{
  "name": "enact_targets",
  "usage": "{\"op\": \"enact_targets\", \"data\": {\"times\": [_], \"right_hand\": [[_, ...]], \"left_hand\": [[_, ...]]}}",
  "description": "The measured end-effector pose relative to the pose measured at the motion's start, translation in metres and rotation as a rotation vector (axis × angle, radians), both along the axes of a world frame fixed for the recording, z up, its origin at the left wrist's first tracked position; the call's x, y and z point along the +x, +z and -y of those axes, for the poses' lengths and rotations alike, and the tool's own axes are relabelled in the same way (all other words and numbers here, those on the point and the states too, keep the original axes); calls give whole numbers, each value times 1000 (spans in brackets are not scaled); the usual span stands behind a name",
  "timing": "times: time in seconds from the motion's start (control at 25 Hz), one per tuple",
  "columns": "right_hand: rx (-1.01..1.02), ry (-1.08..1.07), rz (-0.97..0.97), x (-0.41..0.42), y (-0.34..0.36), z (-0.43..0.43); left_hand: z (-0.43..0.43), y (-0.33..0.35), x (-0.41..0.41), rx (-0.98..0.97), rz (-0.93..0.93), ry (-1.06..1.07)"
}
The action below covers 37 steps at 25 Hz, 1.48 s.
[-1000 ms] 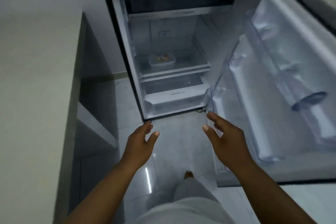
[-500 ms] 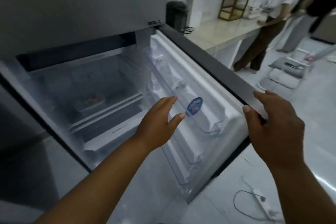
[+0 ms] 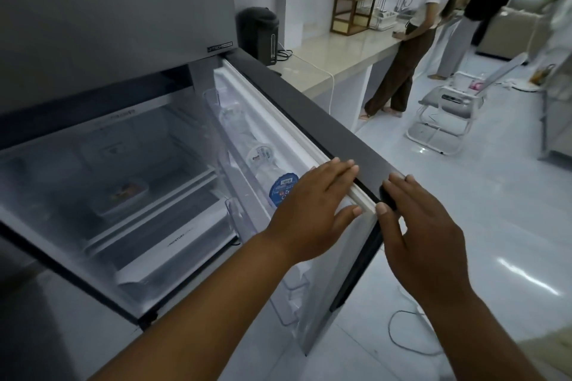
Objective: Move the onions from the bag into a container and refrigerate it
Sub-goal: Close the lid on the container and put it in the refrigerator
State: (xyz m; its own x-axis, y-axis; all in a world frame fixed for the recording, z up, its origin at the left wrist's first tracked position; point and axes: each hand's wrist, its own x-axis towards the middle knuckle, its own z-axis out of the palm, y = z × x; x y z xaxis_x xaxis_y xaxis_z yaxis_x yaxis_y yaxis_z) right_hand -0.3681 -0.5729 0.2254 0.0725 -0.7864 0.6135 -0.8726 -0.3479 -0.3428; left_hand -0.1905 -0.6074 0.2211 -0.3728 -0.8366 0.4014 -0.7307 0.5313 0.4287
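I have both hands at the free edge of the open door (image 3: 309, 120). The left hand (image 3: 312, 207) lies flat, fingers spread, on the inner gasket side; the right hand (image 3: 424, 232) is open against the outer face, thumb at the edge, gripping nothing. The container (image 3: 123, 195) sits on the shelf (image 3: 148, 223) inside, left of the door. The door should be stiff and moderately heavy, its bins loaded with bottles; I would push at this free edge.
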Motion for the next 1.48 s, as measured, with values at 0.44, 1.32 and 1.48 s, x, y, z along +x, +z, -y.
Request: {"op": "enact_targets", "data": {"times": [0.44, 1.32, 1.48], "right_hand": [[30, 507, 252, 97, 9, 7], [93, 921, -171, 458, -33, 61], [76, 968, -153, 501, -44, 80]], "left_hand": [[-99, 6, 129, 25, -216, 258], [-150, -16, 389, 118, 80, 1143], [-121, -16, 434, 160, -103, 1168]]}}
